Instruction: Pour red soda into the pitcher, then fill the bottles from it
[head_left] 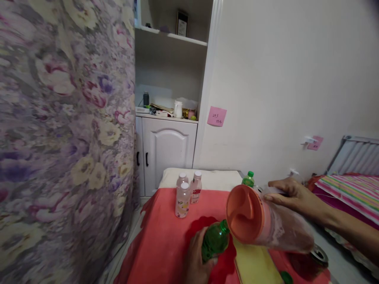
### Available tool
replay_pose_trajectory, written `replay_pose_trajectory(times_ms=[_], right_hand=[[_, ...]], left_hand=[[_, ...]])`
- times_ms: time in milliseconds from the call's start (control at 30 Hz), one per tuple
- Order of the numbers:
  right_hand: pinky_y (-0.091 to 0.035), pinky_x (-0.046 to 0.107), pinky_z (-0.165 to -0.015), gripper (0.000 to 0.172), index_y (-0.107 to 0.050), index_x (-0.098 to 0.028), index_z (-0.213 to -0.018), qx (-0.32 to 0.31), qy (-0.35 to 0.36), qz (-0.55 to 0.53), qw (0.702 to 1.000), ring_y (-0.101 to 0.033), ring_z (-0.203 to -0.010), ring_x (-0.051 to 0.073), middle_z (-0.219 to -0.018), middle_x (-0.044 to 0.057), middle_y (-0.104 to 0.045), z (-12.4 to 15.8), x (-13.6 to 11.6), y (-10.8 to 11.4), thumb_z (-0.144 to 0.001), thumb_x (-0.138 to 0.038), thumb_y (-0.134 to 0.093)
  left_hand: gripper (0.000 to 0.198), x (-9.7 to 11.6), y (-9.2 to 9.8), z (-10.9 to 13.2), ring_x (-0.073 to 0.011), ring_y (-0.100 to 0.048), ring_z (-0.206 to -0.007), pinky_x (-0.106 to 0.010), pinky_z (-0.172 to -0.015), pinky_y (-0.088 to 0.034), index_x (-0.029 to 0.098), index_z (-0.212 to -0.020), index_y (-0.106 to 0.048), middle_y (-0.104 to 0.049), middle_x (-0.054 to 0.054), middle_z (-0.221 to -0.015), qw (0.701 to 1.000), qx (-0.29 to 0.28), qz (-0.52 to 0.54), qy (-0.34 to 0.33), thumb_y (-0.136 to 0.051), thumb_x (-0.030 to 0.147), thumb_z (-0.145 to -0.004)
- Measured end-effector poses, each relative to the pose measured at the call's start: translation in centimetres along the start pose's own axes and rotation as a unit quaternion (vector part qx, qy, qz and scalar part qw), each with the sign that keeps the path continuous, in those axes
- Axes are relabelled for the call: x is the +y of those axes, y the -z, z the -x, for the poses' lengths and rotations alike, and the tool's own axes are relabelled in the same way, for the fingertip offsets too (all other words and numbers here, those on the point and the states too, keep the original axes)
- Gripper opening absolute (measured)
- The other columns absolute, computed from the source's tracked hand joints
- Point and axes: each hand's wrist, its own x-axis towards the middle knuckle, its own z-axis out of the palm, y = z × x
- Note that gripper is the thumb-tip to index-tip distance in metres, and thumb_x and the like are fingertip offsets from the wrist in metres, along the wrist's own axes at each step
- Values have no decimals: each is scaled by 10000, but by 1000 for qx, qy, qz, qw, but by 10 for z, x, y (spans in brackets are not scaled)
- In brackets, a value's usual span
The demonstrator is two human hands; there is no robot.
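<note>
My left hand [197,256] is closed around a green plastic bottle [215,241], which leans to the right with its mouth uncapped. My right hand [286,193] grips a clear pitcher [291,227] by its handle side. The pitcher lies tilted almost on its side, holding a cloudy brownish-pink liquid. Its orange lid [245,215] faces left, with the rim close beside the green bottle's mouth; whether they touch I cannot tell. A yellow flat pad or book [254,263] lies beneath the pitcher. By the pad is a green cap [286,277].
Several clear bottles with white caps, one in front [182,201], stand on the red tablecloth [160,236]. Another green bottle [248,179] stands at the back. An open can [314,260] is at the right edge. A floral curtain [68,138] hangs left; a white cabinet [170,154] stands behind.
</note>
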Motion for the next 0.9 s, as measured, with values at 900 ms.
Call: replay_pose_trajectory(times_ms=[900], right_hand=[[-270, 241, -515, 448, -456, -194, -643, -5, 11, 7, 1000, -365, -575, 103, -611, -51, -362, 1, 11, 1, -899, -550, -551]], left_hand=[[728, 3, -1, 2, -319, -438, -1388, -429, -1189, -313, 195, -1349, -555, -554, -112, -1448, 1000, 19, 0, 13, -639, 120, -630]])
